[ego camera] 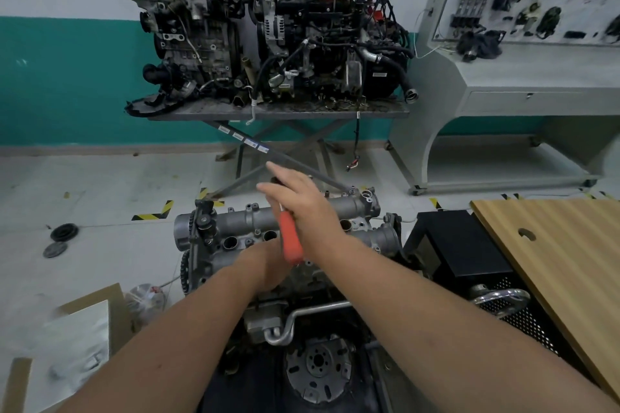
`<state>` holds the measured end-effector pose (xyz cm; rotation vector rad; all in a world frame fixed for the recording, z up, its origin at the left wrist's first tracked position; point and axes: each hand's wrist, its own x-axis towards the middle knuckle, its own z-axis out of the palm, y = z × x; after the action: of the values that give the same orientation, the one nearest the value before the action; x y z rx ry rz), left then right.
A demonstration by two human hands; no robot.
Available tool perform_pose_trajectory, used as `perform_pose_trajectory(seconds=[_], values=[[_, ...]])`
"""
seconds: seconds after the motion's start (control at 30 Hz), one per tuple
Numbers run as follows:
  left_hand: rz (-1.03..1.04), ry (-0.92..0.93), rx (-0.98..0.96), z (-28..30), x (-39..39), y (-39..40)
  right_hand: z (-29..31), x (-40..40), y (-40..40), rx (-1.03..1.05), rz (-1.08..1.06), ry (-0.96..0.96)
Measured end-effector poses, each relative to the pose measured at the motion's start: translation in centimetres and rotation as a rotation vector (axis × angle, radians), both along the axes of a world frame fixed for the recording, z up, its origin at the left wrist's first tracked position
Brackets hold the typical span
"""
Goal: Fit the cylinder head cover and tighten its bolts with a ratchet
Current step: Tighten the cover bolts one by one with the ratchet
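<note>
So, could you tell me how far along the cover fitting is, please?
Done: the cover already sits on the engine. In hand: the right hand holds the ratchet by its orange handle over the cover's middle, while the left hand rests low beside it; what it touches is hidden. Left: tightening the bolts. Which ones are already tight cannot be told from here.

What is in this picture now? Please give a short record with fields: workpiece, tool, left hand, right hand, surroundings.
workpiece: cylinder head cover, grey metal, sitting on the engine on the floor
tool: ratchet with orange handle, standing steeply over the cover
left hand: left hand low at the cover beside the handle's lower end; its grip is hidden
right hand: right hand wrapped around the upper part of the ratchet
surroundings: two engines on a lift table behind; wooden board at right
</note>
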<state>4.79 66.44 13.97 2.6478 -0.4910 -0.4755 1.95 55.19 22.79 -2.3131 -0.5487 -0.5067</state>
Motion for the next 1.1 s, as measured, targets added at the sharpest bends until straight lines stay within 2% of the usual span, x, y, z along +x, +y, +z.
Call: perform_pose_trajectory(seconds=[0.07, 0.2, 0.33, 0.43, 0.57, 0.8, 0.87, 0.93, 1.1], values=[[-0.014, -0.081, -0.04, 0.3, -0.3, -0.2, 0.6, 0.5, -0.1, -0.325, 0.028, -0.188], [-0.036, -0.003, 0.063, 0.3, -0.2, 0.7, 2.7, 0.9, 0.9, -0.718, -0.007, -0.169], [-0.062, 0.021, 0.06, -0.1, 0.0, 1.0, 4.3, 0.7, 1.7, -0.798, -0.024, 0.033], [-0.066, 0.031, 0.084, -0.2, 0.3, 1.0, 5.3, 1.1, 2.1, -0.822, -0.035, 0.116], [-0.085, 0.043, 0.075, -0.3, 0.4, 1.0, 5.3, 1.6, 2.5, -0.696, -0.056, 0.237], [-0.048, 0.119, 0.064, 0.0, 0.7, 1.1, 5.3, 2.4, 3.0, -0.618, -0.105, 0.239], [-0.038, 0.118, 0.056, -0.1, 0.8, 1.1, 5.3, 2.6, 3.2, -0.544, -0.131, 0.3], [-0.029, 0.115, 0.047, -0.4, 0.9, 1.2, 5.5, 2.8, 3.2, -0.358, -0.122, 0.444], [-0.026, 0.1, 0.033, -0.5, 1.0, 1.4, 5.2, 2.5, 3.1, 0.568, -0.022, 0.944]])
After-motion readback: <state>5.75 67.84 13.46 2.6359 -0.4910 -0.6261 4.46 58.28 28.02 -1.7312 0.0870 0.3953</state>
